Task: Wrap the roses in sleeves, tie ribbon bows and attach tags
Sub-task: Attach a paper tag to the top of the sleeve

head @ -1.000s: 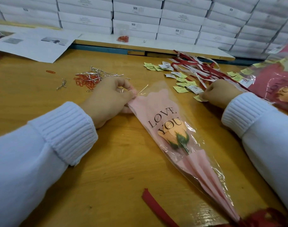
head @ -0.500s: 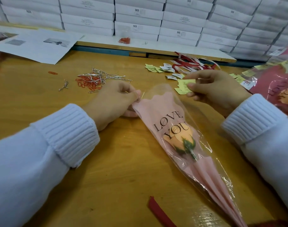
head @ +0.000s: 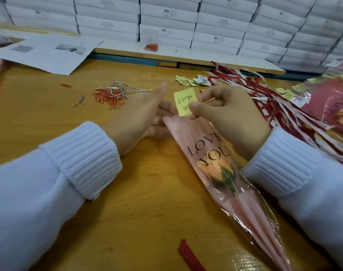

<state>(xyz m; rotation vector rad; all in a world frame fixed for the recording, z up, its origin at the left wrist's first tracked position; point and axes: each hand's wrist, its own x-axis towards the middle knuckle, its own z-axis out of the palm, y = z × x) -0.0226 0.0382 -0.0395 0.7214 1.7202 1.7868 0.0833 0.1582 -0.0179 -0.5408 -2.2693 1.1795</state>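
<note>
The far left of the wooden worktop (head: 147,222) carries printed paper sheets (head: 47,55); their print is too small to read. Right of them lie a single orange clip (head: 66,85) and a mixed heap of paper clips (head: 112,94), red and silver.

The left hand (head: 139,114) rests on the worktop with its thumb raised and its fingers loosely extended. The fingertips touch the open end of the pink sleeve (head: 188,133). No object is visible in its grasp.

The yellow tag (head: 185,101) is held just above the sleeve's open end. It bears handwriting that cannot be read. The right hand (head: 229,118) pinches the tag between thumb and forefinger, the other fingers curled.

The sleeve lies diagonally on the worktop, open end away from the person, and is printed "LOVE YOU". The rose (head: 215,171), peach in colour, sits inside it below the lettering. A red ribbon strip (head: 188,255) lies near the narrow end.

Behind the hands lie loose tags (head: 194,81) and a spread of red-and-white ribbons (head: 274,106). White boxes (head: 166,20) marked "SGS" are stacked along the back. A red sleeve (head: 330,102) lies at the far right.
</note>
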